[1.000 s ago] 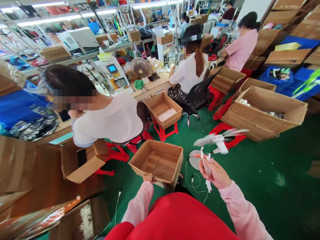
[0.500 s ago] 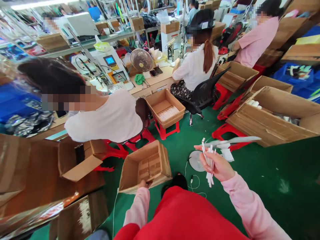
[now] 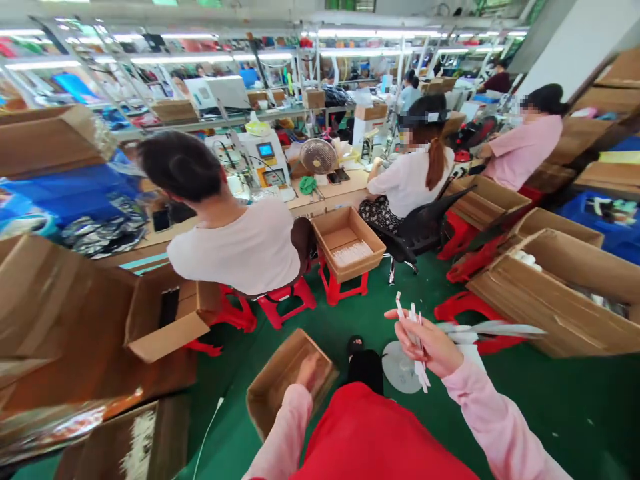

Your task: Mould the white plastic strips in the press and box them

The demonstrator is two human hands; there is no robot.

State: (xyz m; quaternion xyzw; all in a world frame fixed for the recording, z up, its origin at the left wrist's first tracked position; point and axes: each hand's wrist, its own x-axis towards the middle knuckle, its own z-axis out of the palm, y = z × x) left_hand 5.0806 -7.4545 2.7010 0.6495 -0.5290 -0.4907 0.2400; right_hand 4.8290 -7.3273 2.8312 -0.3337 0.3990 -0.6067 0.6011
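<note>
My left hand (image 3: 311, 372) is at a small open cardboard box (image 3: 273, 360), low in front of me on the left. It grips the box near its right side; its fingers are blurred and the exact hold is hard to see. The box is tilted, and nothing shows inside. Raised on the right, my right hand (image 3: 434, 345) is closed around a bunch of thin white strips (image 3: 417, 333). They stick out above and below the fingers. Longer whitish strips (image 3: 493, 329) extend to the right behind that hand.
A cardboard box of white pieces (image 3: 350, 252) stands on a red stool (image 3: 345, 287) between two seated people. Larger boxes (image 3: 555, 300) line the right side; more cardboard (image 3: 60, 333) fills the left. A round pale base (image 3: 401, 368) lies on the green floor, and a white cable (image 3: 207, 430) runs at left.
My view has tilted up. The box at my left hand has turned and dropped closer to me, and the hand now reaches over it. My right hand keeps the white strips.
</note>
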